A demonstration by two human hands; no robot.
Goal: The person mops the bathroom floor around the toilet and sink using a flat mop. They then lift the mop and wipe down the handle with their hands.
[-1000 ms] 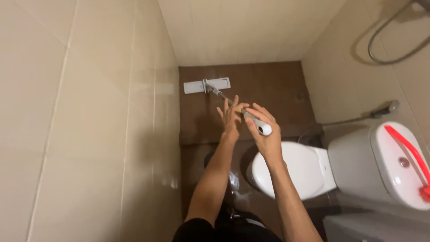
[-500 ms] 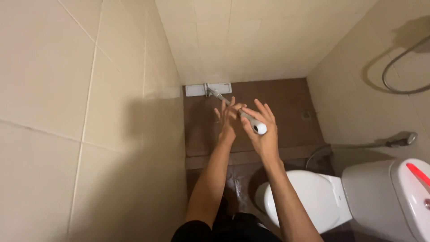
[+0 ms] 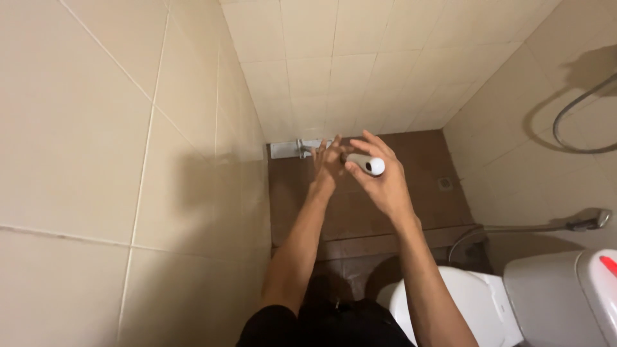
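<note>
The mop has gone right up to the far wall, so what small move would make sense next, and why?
Probably a short pull back toward the body. The flat mop head lies against the foot of the back wall, in the left corner, so it cannot go further. Both the left hand and the right hand are on the handle, and brown floor lies open nearer the toilet.

Warm, fairly dim indoor light falls from above and behind. A soft shadow darkens the left tiled wall (image 3: pixel 128 193) near the arms; the shower hose (image 3: pixel 578 122) casts another at right. Edges bend slightly; details look soft.
</note>
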